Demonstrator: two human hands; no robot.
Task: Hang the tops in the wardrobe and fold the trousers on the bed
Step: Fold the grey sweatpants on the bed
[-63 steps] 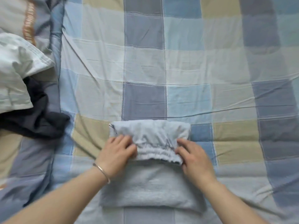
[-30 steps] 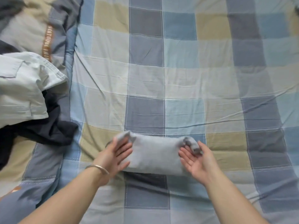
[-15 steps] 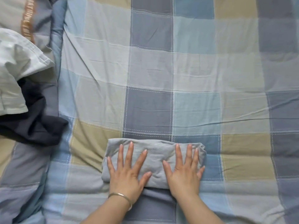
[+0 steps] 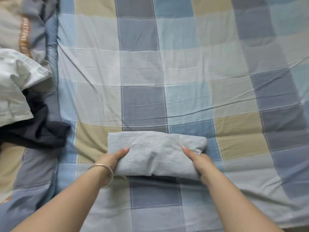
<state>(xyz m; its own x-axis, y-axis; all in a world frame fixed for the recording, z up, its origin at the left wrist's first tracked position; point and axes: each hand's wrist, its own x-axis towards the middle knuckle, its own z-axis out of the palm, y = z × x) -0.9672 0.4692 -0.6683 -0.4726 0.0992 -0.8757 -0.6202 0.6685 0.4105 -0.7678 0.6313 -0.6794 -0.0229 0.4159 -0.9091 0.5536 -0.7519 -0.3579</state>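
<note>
Trousers [image 4: 155,153], folded into a compact grey bundle, lie on the checked bedspread [image 4: 192,77], and both hands grasp them at their two ends. The left hand [image 4: 113,159] grips the left end with its thumb on top and its fingers tucked beneath; the right hand [image 4: 199,160] does the same at the right end, thumb on the upper face, fingers hidden under the cloth. A metal bangle [image 4: 104,171] circles the left wrist, just beside the bundle's near-left corner.

Well to the left of the trousers, a dark garment [image 4: 38,131] lies crumpled, partly under a pale garment [image 4: 15,84]; whether these are tops or trousers cannot be told.

The bundle looks like soft jersey: light, limp and quick to sag or unroll if held by one edge only. A hold at both ends, with fingers under the lowest layer and thumbs pressing down on the top one, seems the safest way to keep the layers together while it is carried or shifted. The near edge, where the folds meet, appears the likeliest place for it to spring open, so support there matters.
</note>
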